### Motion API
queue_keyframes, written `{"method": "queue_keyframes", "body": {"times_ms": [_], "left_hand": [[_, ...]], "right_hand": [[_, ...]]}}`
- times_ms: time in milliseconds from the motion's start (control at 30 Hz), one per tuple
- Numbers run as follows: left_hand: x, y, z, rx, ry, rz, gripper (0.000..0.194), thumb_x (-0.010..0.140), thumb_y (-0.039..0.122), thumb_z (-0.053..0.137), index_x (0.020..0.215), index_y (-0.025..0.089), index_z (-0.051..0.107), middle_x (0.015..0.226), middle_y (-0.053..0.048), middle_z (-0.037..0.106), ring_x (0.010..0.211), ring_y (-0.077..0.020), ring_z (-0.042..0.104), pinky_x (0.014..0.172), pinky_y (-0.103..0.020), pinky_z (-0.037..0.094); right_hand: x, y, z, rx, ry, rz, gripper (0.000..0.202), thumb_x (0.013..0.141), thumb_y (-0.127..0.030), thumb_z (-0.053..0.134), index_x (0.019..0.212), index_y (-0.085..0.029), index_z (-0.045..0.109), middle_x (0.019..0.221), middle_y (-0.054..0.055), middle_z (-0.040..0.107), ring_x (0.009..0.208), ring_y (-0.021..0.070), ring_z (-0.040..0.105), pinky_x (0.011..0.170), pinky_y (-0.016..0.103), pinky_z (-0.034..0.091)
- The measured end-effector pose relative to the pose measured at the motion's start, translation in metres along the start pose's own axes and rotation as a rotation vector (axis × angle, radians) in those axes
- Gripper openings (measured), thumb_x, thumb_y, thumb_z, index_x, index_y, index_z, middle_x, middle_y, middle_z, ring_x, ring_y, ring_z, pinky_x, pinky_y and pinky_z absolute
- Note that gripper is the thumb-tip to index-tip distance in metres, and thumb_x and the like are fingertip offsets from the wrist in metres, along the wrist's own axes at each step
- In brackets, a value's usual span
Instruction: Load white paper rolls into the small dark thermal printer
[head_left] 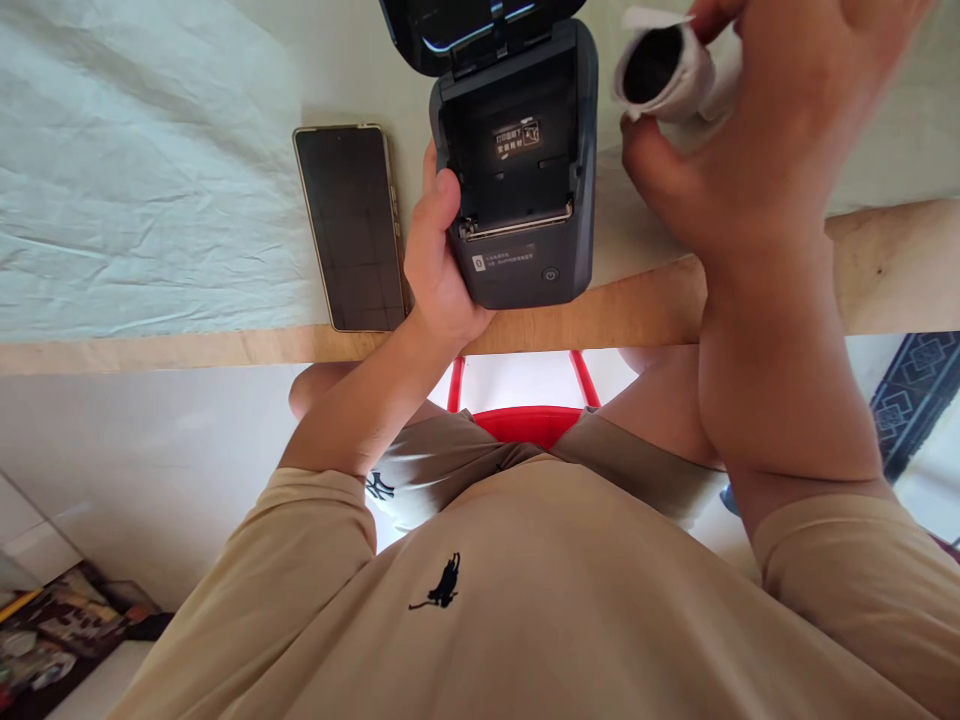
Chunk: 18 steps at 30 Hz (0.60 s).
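Note:
My left hand grips a dark portable label printer by its left side, thumb over the edge. The printer's lid is swung up, baring the hollow compartment with a small printed label inside. A power button sits on its front face. To the right of the printer, my right hand is closed on a white paper roll, pinched between thumb and fingers. The roll's dark hollow core faces the printer, and a loose paper end sticks out at its top. Roll and printer are apart.
A smartphone with a dark screen lies left of the printer. Pale cloth covers the table, whose wooden edge runs across in front of me. Below is a red stool. Clutter lies at lower left.

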<state>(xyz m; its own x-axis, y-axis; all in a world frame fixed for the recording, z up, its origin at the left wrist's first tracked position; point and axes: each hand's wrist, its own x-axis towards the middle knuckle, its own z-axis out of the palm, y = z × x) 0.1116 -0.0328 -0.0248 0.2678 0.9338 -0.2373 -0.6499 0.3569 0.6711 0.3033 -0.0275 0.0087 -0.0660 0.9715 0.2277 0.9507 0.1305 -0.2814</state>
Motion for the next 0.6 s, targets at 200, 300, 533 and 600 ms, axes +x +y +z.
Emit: {"method": "queue_keyframes", "body": {"times_ms": [200, 300, 533, 600], "left_hand": [[0.001, 0.001, -0.001, 0.0, -0.033, -0.011, 0.023, 0.079, 0.038, 0.034, 0.09, 0.033, 0.053, 0.095, -0.001, 0.062, 0.105, -0.0193, 0.058, 0.101, -0.039, 0.041], [0.0, 0.002, 0.001, -0.011, -0.033, -0.016, 0.022, 0.08, 0.038, 0.034, 0.091, 0.033, 0.053, 0.094, 0.0, 0.061, 0.102, -0.0189, 0.059, 0.101, -0.039, 0.041], [0.003, 0.0, -0.003, 0.051, -0.034, -0.048, 0.022, 0.075, 0.042, 0.041, 0.092, 0.035, 0.053, 0.103, 0.001, 0.064, 0.112, -0.022, 0.056, 0.101, -0.041, 0.041], [0.005, -0.002, -0.006, 0.066, -0.064, -0.05, 0.023, 0.072, 0.045, 0.044, 0.093, 0.039, 0.052, 0.103, 0.002, 0.064, 0.112, -0.0228, 0.055, 0.1, -0.042, 0.043]], "right_hand": [[-0.018, -0.013, 0.008, 0.697, 0.149, 0.123, 0.028, 0.077, -0.04, 0.046, 0.094, -0.018, 0.05, 0.076, -0.002, 0.038, 0.074, -0.0029, 0.032, 0.073, 0.021, 0.032], [-0.021, -0.011, 0.021, 0.841, 0.047, 0.129, 0.032, 0.073, -0.043, 0.052, 0.091, -0.017, 0.047, 0.078, -0.002, 0.039, 0.074, -0.003, 0.035, 0.071, 0.019, 0.036], [-0.019, -0.004, 0.03, 0.899, -0.025, 0.161, 0.037, 0.073, -0.046, 0.052, 0.099, -0.022, 0.041, 0.084, -0.002, 0.043, 0.074, -0.0017, 0.044, 0.072, 0.021, 0.044], [-0.017, -0.007, 0.028, 0.891, -0.002, 0.146, 0.034, 0.072, -0.045, 0.053, 0.09, -0.018, 0.044, 0.084, -0.002, 0.043, 0.076, -0.002, 0.04, 0.074, 0.02, 0.041]]}}
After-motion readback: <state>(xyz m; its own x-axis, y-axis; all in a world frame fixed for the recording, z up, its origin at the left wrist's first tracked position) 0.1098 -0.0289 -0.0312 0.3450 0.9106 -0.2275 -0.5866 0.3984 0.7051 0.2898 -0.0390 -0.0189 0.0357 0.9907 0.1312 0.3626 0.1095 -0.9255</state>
